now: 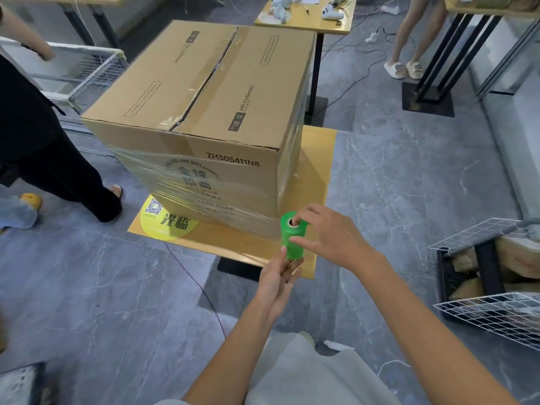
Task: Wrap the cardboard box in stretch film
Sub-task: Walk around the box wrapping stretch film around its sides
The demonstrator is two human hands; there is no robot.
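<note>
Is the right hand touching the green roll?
Touching. Head view: the right hand has a finger in the core of the green roll, thumb on its side.

Your roll of stretch film (pixel 290 233) is bright green. The cardboard box (pixel 204 92) is tan with black lettering. The table (pixel 317 159) under it is honey-yellow with a lemon-yellow sticker (pixel 166 222), and the floor (pixel 409 171) is grey marble veined white.
</note>
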